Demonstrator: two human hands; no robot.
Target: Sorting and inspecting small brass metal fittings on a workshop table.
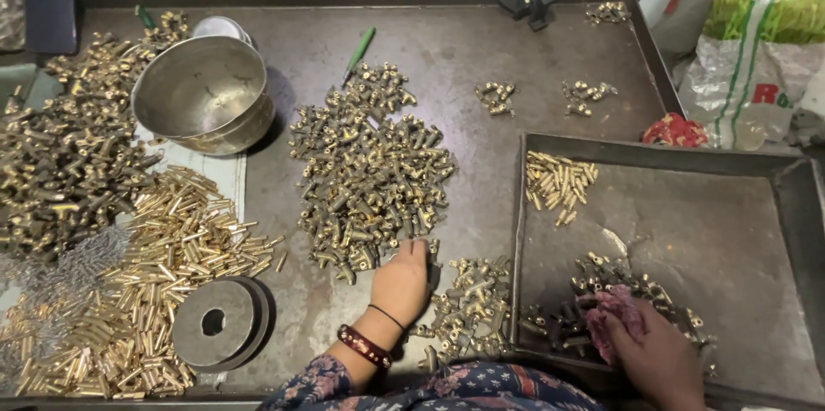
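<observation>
Left hand [402, 280] lies palm down near the front edge of the metal table [481, 58], fingers spread loosely over the near fringe of the central heap of dark brass fittings [371, 174]; nothing shows gripped beneath it, though the fingertips are partly buried in the parts. A smaller cluster of fittings [471, 308] sits just beside that wrist, against the front-left wall of the shallow steel tray [653, 153]. Right hand [660, 361] rests inside the tray at its front edge, fingers closed around a crumpled pink cloth [612, 308] pressed against a dark pile of fittings [601, 278], a hold that looks suited to wiping them. Farther back in the tray, at its rear-left corner, lies a tidy batch of bright brass pins [560, 180], kept apart from the dark pieces.

Toward the table's front-left corner a grey metal disc [215, 322] lies on a broad spread of bright brass tubes [163, 265]. Beyond these stands a tilted steel bowl [204, 93], with a mixed heap [60, 153] along the left edge. Near the far edge lie a green pen [361, 48] and a few scattered small groups [586, 95].
</observation>
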